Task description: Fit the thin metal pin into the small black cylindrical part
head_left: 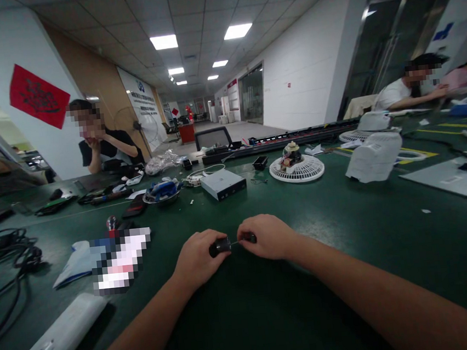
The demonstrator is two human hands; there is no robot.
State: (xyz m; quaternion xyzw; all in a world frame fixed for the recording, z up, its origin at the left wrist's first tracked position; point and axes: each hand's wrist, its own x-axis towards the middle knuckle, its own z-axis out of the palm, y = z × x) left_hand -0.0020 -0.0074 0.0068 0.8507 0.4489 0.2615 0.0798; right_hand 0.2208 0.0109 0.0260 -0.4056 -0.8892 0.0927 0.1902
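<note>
My left hand (201, 258) is closed around a small dark cylinder (223, 245) with a shiny side, gripped between thumb and fingers. Opposite it, my right hand (269, 236) pinches a small screwdriver (253, 239) by its dark handle. The thin shaft points left at the end of the cylinder; whether its tip touches or goes in is too small to tell. Both hands are low over the dark green tabletop (239, 317), close together near the middle.
Beyond my hands lie a grey disc drive (223, 185), a white fan grille (297, 170) with a motor on it, and a metal bowl (162, 198) holding blue material. A white plastic housing (374, 157) stands right. Black cables (6, 257) and a white bar (51, 344) occupy the left. Several people sit around.
</note>
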